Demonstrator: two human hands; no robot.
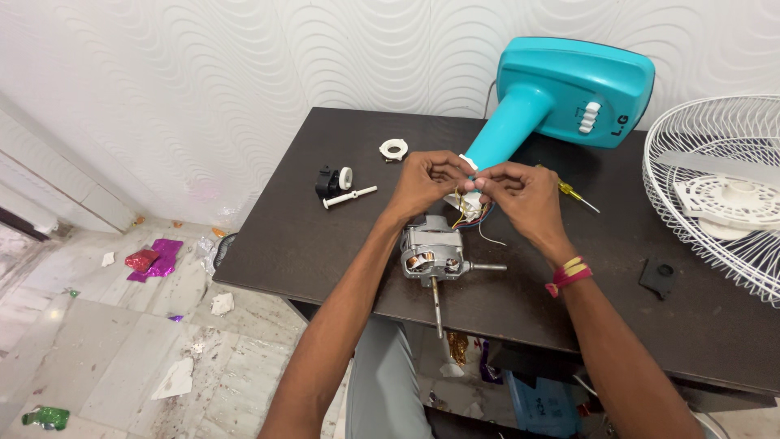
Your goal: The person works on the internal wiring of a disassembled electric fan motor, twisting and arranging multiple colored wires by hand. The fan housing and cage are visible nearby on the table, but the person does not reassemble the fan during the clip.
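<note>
both hands, left hand (429, 180) and right hand (520, 195), fingers pinching thin motor wires (470, 213) dead centre, 12 o'clock of fan motor (433, 254) on dark surface (325, 236). wires look flimsy, bendy; motor heavy-ish, grab by metal body.

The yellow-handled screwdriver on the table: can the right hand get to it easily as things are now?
Probably yes. The screwdriver lies on bare tabletop just beyond the right hand, with nothing between them. But that hand and the left hand are pinching the motor's wires, so it would have to let go first.
</note>
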